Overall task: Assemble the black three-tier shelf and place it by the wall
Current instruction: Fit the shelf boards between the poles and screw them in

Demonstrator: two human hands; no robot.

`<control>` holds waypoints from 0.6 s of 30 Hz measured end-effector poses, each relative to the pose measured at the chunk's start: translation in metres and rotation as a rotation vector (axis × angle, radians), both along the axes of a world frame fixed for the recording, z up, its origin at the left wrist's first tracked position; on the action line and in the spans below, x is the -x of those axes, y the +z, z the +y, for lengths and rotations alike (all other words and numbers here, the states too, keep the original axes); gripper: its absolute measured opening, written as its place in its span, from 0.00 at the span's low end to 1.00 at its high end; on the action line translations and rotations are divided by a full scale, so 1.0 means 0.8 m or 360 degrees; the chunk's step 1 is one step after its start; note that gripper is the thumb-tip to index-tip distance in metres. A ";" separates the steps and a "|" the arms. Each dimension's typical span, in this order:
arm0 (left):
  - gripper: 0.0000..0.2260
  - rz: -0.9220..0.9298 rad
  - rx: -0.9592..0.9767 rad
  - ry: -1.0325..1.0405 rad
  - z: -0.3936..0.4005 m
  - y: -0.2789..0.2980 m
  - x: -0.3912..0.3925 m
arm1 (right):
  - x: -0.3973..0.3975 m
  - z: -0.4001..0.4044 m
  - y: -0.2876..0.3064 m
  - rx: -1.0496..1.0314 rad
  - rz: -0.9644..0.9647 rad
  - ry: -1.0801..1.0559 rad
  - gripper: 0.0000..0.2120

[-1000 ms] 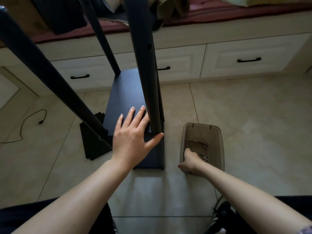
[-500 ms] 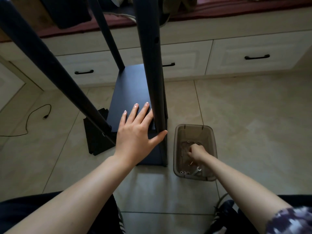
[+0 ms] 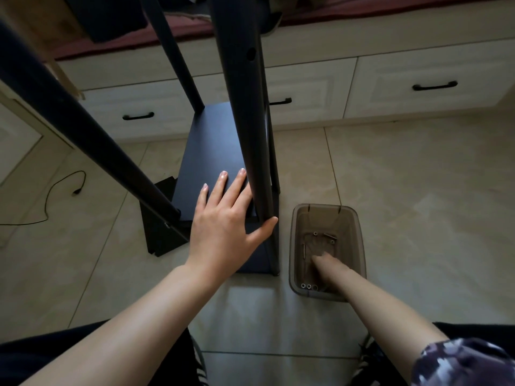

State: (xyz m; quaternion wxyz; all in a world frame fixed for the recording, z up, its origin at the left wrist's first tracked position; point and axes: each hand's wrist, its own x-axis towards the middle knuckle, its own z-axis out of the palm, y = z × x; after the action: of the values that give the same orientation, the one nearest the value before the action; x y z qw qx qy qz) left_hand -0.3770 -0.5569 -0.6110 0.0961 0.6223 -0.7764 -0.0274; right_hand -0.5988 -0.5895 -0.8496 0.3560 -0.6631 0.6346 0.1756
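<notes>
- I am seeing my left hand (image 3: pixel 223 232) lying flat with fingers straight and spread on the black board (image 3: pixel 214 151), thumb stretched out to touch the base of the near pole (image 3: pixel 245 107); it is grasping nothing.
- My right hand (image 3: pixel 327 267) is reaching down inside the bin (image 3: pixel 359 246), just to the right of the left hand; its fingers are pointing into the bottom and I cannot tell whether they are pinching anything.
- Screws (image 3: pixel 326 236) and small metal parts are lying on the bin floor just beyond the right fingertips, with three round ones (image 3: pixel 308 286) sitting near the wrist.
- The shelf frame is standing on the tiled floor (image 3: pixel 404 176) under and ahead of the left hand, another pole (image 3: pixel 72 126) slanting up to its left and a third (image 3: pixel 178 65) rising beyond the fingertips.
- A flat black panel (image 3: pixel 160 235) is lying on the floor left of that hand, and a cable (image 3: pixel 55 196) is trailing farther left.
- White drawers (image 3: pixel 418 90) with black handles are running across well beyond both hands.
</notes>
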 end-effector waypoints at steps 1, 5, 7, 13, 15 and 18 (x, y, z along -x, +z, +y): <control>0.39 0.0009 -0.0001 -0.0002 0.000 0.000 0.000 | 0.000 -0.001 0.000 0.0020 0.0023 0.0050 0.18; 0.38 0.0035 0.0010 -0.0005 0.000 0.000 -0.001 | -0.002 -0.004 -0.003 0.0055 0.0120 0.0231 0.18; 0.38 0.0041 0.0016 -0.0007 0.000 0.000 -0.001 | -0.002 -0.005 -0.004 0.0077 0.0151 0.0291 0.18; 0.36 0.0032 0.0031 -0.0002 0.001 -0.001 -0.001 | -0.001 -0.008 -0.009 0.0198 0.0220 0.0358 0.19; 0.36 0.0035 0.0037 -0.0002 0.000 -0.002 0.000 | -0.002 -0.007 -0.010 0.0229 0.0264 0.0383 0.18; 0.35 0.0047 0.0056 -0.0001 0.000 -0.003 0.000 | -0.005 -0.008 -0.010 0.0300 0.0315 0.0454 0.18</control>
State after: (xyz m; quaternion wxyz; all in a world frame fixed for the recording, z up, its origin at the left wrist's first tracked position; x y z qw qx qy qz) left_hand -0.3767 -0.5570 -0.6132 0.1184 0.6198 -0.7755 -0.0230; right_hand -0.5948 -0.5958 -0.8579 0.1998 -0.7563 0.5796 0.2284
